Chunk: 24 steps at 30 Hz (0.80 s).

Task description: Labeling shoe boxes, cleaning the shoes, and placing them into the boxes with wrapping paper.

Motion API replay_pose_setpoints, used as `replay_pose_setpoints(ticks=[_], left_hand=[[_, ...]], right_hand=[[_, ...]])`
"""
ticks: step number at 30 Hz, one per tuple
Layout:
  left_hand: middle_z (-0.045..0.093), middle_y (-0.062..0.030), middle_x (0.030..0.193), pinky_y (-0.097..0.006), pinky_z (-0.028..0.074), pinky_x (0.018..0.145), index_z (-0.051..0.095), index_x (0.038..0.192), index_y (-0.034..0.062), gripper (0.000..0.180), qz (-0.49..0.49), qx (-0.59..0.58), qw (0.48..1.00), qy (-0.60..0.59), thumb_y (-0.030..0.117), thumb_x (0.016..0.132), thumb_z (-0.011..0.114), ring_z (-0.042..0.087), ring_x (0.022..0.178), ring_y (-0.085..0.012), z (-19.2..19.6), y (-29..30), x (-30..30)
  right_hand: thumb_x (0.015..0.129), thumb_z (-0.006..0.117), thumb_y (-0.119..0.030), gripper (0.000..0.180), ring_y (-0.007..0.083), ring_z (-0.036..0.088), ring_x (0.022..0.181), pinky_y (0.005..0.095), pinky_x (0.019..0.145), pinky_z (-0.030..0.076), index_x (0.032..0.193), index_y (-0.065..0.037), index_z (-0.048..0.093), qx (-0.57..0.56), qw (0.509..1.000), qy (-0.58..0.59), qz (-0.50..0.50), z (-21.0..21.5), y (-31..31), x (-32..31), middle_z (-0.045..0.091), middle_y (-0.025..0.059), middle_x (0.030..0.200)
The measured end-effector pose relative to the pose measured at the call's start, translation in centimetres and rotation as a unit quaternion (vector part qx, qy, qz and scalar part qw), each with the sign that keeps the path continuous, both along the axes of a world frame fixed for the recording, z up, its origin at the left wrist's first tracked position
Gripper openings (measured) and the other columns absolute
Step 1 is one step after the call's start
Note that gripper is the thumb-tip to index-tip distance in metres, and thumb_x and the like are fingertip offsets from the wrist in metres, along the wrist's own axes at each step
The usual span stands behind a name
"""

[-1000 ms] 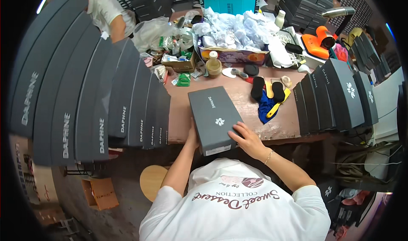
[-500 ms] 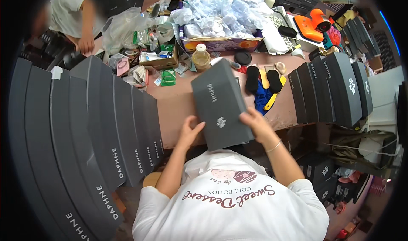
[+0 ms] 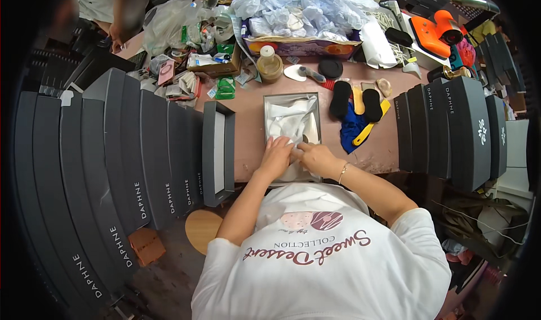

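Two hands at the near end of an open grey shoe box [image 3: 293, 103] on the pink tabletop [image 3: 248, 134]. Left hand [image 3: 276, 157] and right hand [image 3: 316, 157] side by side, fingers curled onto white tissue paper [image 3: 290, 120] inside the box, pinching its near edge. Box lid [image 3: 218, 151] upturned just left, against a row of dark closed boxes [image 3: 141, 156]. Black insoles [image 3: 356, 101] to the right.

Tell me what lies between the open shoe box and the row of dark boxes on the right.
In the head view, between the open shoe box and the right row of dark boxes lie two black insoles on blue and yellow pieces, on the pink table.
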<state>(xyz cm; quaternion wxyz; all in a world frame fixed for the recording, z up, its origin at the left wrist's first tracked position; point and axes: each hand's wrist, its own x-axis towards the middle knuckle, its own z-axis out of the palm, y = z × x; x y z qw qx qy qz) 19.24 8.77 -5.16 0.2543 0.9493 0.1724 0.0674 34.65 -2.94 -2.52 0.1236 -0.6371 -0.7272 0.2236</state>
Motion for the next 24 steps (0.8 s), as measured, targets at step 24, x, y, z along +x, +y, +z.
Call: replay_pose_setpoints(ticks=[24], left_hand=[[0.058,-0.0116,0.114,-0.036,0.054,0.083,0.047,0.124,0.0055,0.04,0.239,-0.806,0.515,-0.166,0.02,0.088,0.06,0.06,0.101,-0.0196,3.4,4.9,-0.2]], right_hand=[[0.08,0.063,-0.006,0.024,0.0221,0.064,0.084,0.0301,0.071,0.052,0.103,-0.005,0.057,-0.032,0.894,0.385,-0.227,8.1,1.7,-1.7,0.061,0.0118,0.108]])
